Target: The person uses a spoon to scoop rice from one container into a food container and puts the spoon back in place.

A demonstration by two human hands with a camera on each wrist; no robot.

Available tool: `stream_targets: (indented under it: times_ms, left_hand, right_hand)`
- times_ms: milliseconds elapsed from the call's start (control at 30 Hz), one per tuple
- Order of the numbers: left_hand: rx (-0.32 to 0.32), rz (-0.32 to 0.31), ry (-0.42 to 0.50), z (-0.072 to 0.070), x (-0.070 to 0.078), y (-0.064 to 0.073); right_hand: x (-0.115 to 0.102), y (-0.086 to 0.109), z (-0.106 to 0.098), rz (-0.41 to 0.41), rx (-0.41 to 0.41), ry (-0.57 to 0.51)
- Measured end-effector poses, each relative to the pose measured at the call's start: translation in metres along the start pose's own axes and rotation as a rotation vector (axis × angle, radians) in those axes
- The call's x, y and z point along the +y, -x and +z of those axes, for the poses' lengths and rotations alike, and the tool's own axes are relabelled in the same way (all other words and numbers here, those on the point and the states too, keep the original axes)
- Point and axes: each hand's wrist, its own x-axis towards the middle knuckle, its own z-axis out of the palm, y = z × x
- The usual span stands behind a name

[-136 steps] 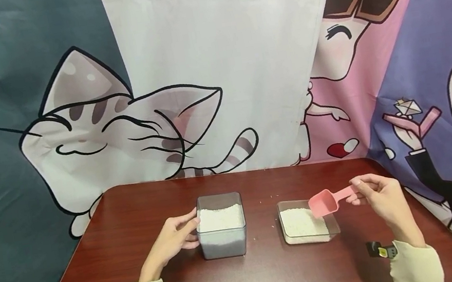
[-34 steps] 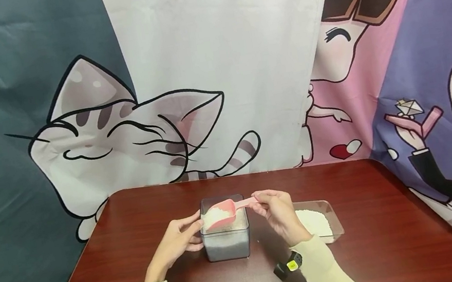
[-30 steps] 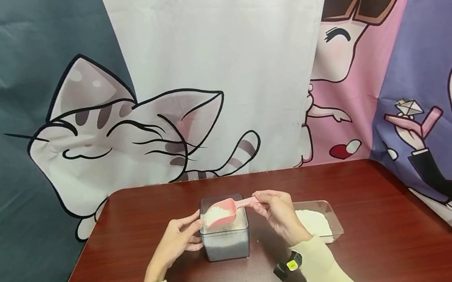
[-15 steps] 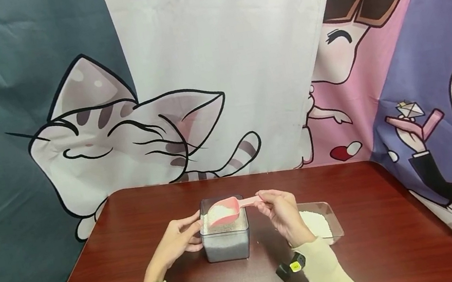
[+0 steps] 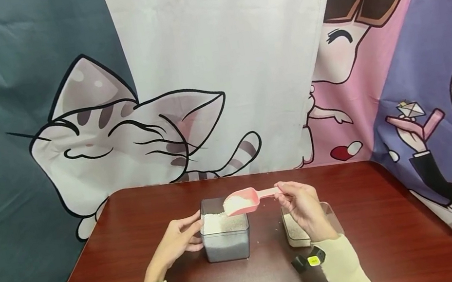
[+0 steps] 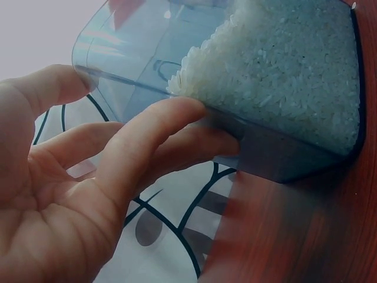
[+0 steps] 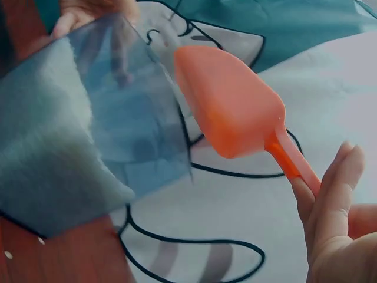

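Observation:
My right hand (image 5: pixel 305 207) pinches the handle of a pink scoop (image 5: pixel 257 201), which carries white rice grains. The scoop hangs over the right rim of a dark see-through box (image 5: pixel 227 247), apart from the rice (image 5: pixel 214 224) inside; in the right wrist view only the underside of the scoop (image 7: pixel 230 106) shows. My left hand (image 5: pixel 175 242) rests against the left wall of that box. In the left wrist view its extended fingers (image 6: pixel 135 141) touch the outer wall and rim. A shallow clear tray (image 5: pixel 331 218) with more rice stands to the right, partly hidden behind my right hand and forearm.
Both containers stand on a dark red-brown table (image 5: pixel 131 215). A few loose grains lie between them. Behind the table hangs a cartoon-printed cloth (image 5: pixel 231 61).
My right hand has brought the scoop, empty-looking at first, to over the box, where it carries rice. Over the last half second it has shifted right and slightly up. My left hand stays put.

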Motion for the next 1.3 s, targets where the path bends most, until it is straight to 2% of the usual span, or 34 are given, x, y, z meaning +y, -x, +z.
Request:
stream_targets:
  times_ms: [267, 500, 900, 1300]
  left_hand:
    - [0.002, 0.002, -0.006, 0.000, 0.000, -0.001]
    - [-0.005, 0.002, -0.009, 0.000, 0.000, -0.002]
    - [-0.002, -0.008, 0.000, 0.001, 0.001, -0.001]
    - [-0.006, -0.016, -0.011, 0.001, 0.003, 0.000]
  right_hand:
    - [-0.028, 0.004, -0.025, -0.025, -0.024, -0.009]
    - [-0.047, 0.009, -0.054, -0.023, 0.011, -0.037]
    - [-0.069, 0.015, -0.101, -0.058, 0.006, -0.092]
    - [-0.084, 0.014, -0.137, -0.006, 0.020, -0.078]
